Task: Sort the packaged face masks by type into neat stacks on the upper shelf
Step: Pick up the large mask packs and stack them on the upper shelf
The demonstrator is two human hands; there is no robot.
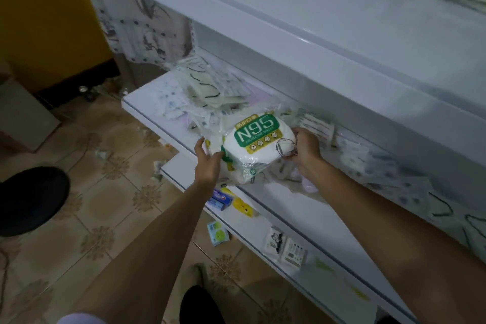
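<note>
From my head camera, my right grip [305,150] is curled round the right end of the N95 mask pack [259,139], with the fingers folded over the wrapper. My left grip [207,163] is at the pack's other end, its thumb lifted clear and its fingers against the plastic edge. I cannot tell whether they close on it.

The pack sits between my two grips, above the front part of the white shelf [147,110]. Its printed face is turned up toward me and its long axis runs from one grip to the other. The N95 lettering climbs slightly toward the right grip.

Beyond the left grip a loose heap of packaged masks [205,92] covers the shelf, and more blurred packs [394,173] trail away past the right grip. Small pale packets lie just beneath the pack.

The shelf's front edge runs just below my left grip. Below that, on a lower shelf [328,221], lie blue toothpaste boxes [219,198], a yellow packet [242,205] and white sachets [286,247]. A deep white ledge [315,39] overhangs beyond both grips. To the left are the tiled floor [105,218] and a black stool [31,200].
</note>
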